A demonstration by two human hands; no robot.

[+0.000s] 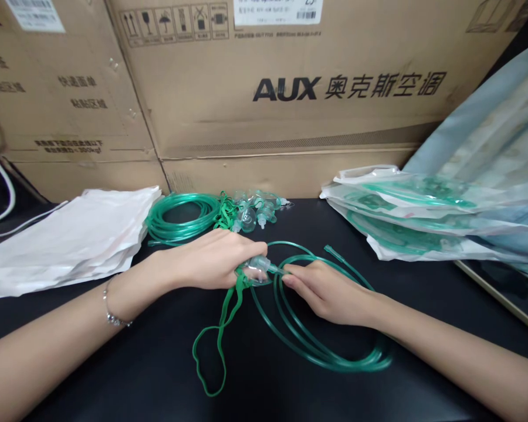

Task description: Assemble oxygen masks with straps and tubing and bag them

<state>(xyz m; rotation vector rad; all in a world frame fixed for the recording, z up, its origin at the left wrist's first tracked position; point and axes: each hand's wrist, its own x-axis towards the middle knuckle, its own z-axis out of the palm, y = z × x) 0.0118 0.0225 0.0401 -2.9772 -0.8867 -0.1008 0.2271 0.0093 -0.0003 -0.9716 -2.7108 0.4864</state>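
Observation:
My left hand point(220, 258) is closed around a clear oxygen mask point(259, 271), and its palm side is hidden. A green elastic strap point(195, 346) hangs from the mask and lies looped on the black table. Just to the right, my right hand point(323, 290) pinches the end of green oxygen tubing point(308, 346) at the mask's connector point(273, 268). Tubing and connector appear to meet there, but how firmly I cannot tell. The rest of the tubing lies in loose coils under and around my right hand, with one free end point(333, 253) behind it.
Behind my left hand are coiled green tubing point(182, 208) and a pile of clear masks point(253, 210) with green straps. White packets point(74, 234) are stacked at left, filled packets point(405, 217) at right. Large cardboard boxes point(290, 129) stand at the back of the table point(132, 363).

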